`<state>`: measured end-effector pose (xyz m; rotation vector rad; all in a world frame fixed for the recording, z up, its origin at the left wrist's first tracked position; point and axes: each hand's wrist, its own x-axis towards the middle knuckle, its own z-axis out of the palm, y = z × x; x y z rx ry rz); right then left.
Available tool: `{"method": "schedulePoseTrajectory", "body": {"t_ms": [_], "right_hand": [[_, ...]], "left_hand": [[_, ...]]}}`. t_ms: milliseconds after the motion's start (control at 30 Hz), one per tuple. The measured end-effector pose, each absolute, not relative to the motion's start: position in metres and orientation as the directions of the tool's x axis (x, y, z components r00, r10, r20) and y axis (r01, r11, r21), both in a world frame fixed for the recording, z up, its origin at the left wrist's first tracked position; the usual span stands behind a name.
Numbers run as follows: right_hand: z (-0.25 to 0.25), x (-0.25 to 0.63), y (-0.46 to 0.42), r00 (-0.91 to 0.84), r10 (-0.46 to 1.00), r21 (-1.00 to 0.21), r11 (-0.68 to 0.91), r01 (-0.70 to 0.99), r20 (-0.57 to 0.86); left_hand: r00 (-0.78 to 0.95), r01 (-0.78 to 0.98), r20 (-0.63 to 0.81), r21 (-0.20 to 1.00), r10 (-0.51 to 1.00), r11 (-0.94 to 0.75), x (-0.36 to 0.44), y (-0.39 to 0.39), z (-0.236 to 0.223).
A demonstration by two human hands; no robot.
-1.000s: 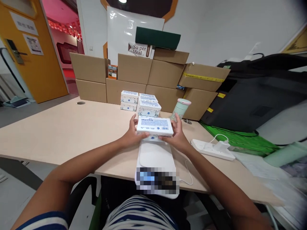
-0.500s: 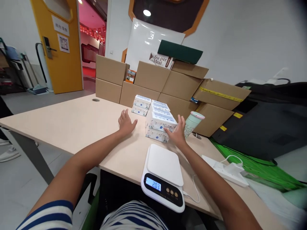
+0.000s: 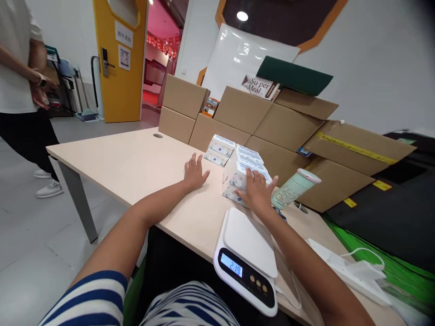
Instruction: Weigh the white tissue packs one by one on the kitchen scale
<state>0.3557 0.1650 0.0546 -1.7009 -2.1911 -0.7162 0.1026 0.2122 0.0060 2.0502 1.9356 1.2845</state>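
Observation:
My right hand [image 3: 257, 192] lies with spread fingers against the near end of a stack of white tissue packs [image 3: 234, 174], fingertips on the upper pack. It covers part of that end. Left of the stack, my left hand [image 3: 195, 174] rests on the table with its fingers apart, holding nothing. Close beyond it sit more tissue packs [image 3: 220, 147], two high. In front of my right hand is a white kitchen scale [image 3: 249, 240] with a lit display and a bare plate. A pale green tumbler [image 3: 295, 188] with a pink lid stands right of my right hand.
Cardboard boxes [image 3: 244, 108] are piled along the table's back edge, with a green folder [image 3: 294, 76] on top. A power strip [image 3: 353, 276] lies at the right, and a cable runs from the scale. At far left a person [image 3: 20, 90] stands beyond the table [image 3: 112, 158].
My view has turned left, and a standing person has come into sight. My right hand has moved from the stack's right side onto its near end. The scale's displayed number has changed.

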Motion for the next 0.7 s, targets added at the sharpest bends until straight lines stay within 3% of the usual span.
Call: {"method": "schedulePoseTrajectory", "body": {"t_ms": [100, 233, 333, 433, 600, 700], "right_hand": [[0.072, 0.336, 0.173, -0.246, 0.833, 0.148, 0.198, 0.969, 0.496], [0.112, 0.285, 0.246, -0.350, 0.792, 0.131, 0.331, 0.935, 0.500], [0.134, 0.248, 0.334, -0.306, 0.898, 0.082, 0.296, 0.952, 0.316], [0.133, 0.227, 0.409, -0.155, 0.979, 0.021, 0.153, 0.988, 0.131], [0.121, 0.237, 0.468, -0.207, 0.977, 0.015, 0.206, 0.978, 0.055], [0.126, 0.243, 0.482, -0.194, 0.981, 0.030, 0.193, 0.981, 0.020]], "left_hand": [[-0.203, 0.741, 0.475, 0.646, 0.856, -0.183, 0.104, 0.213, 0.004], [-0.404, 0.608, 0.371, 0.792, 0.836, -0.057, 0.102, 0.210, 0.007], [-0.535, 0.489, 0.255, 0.871, 0.805, 0.049, 0.098, 0.203, 0.007], [-0.511, 0.494, 0.264, 0.869, 0.818, 0.028, 0.093, 0.198, 0.002], [-0.299, 0.615, 0.382, 0.778, 0.874, -0.129, 0.097, 0.191, 0.001], [-0.193, 0.637, 0.379, 0.750, 0.905, -0.178, 0.102, 0.186, 0.004]]}}
